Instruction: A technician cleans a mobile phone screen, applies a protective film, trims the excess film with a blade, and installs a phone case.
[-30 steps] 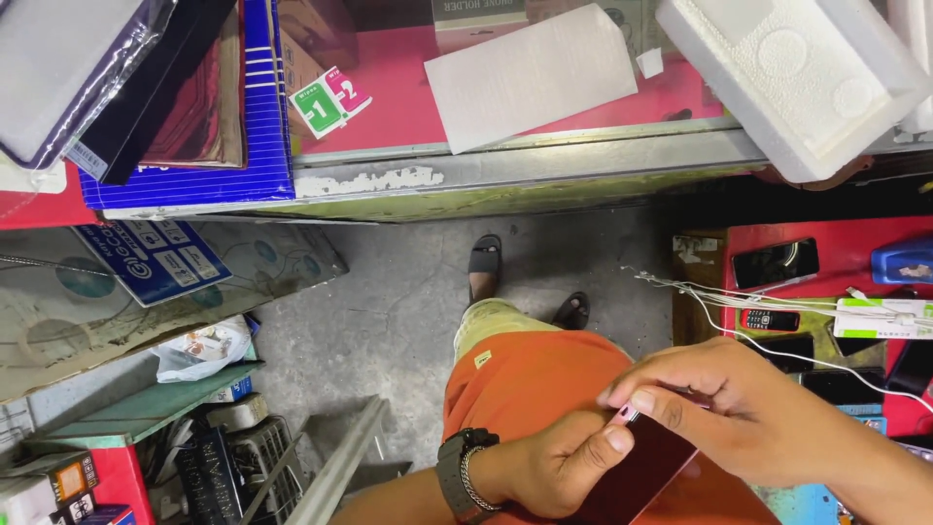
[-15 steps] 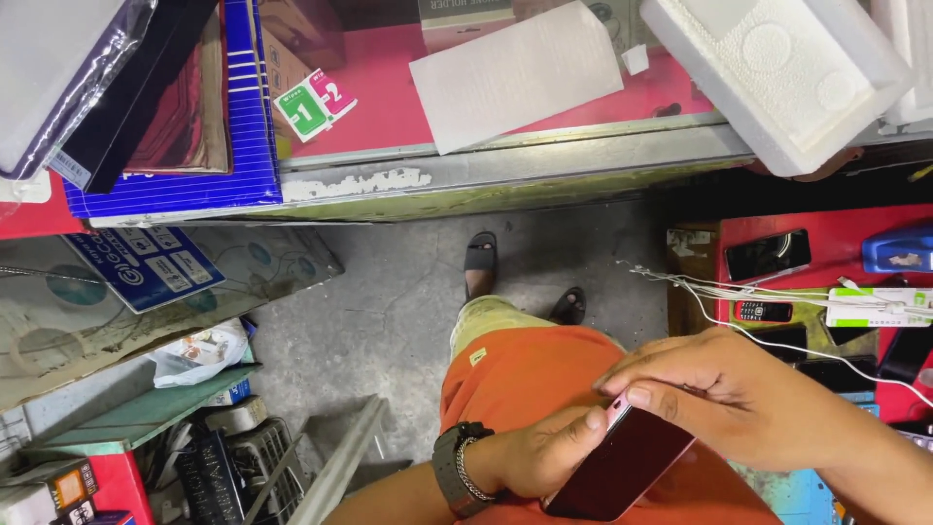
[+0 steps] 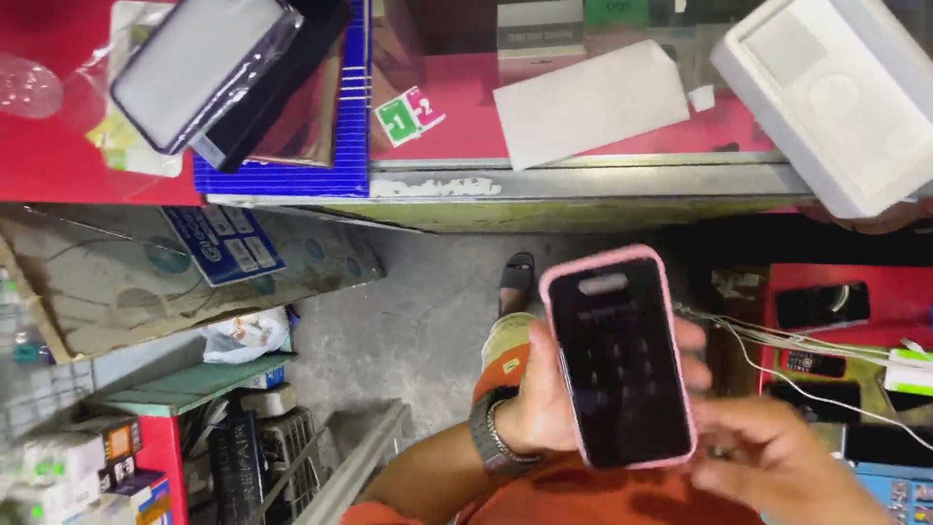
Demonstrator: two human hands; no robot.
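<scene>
A smartphone (image 3: 618, 358) in a pink case is held upright, screen toward me, dark with faint keypad marks. My left hand (image 3: 537, 399), with a dark wristwatch (image 3: 489, 435) on the wrist, grips the phone from behind along its left edge. My right hand (image 3: 777, 465) is blurred just below and right of the phone, fingers spread, near its lower right corner; whether it touches the phone I cannot tell. My orange shorts and a sandalled foot (image 3: 517, 275) lie underneath.
A red counter (image 3: 466, 107) above holds a white paper sheet (image 3: 589, 102), a white foam tray (image 3: 841, 92), a blue box (image 3: 292, 177) and a bagged tablet case (image 3: 199, 68). Right: a red shelf (image 3: 875, 292) with phones and white cables. Left: cardboard, boxes, a plastic bag.
The phone has been lifted from my lap and turned screen up toward the camera. My right hand has come off its top and dropped to its lower right.
</scene>
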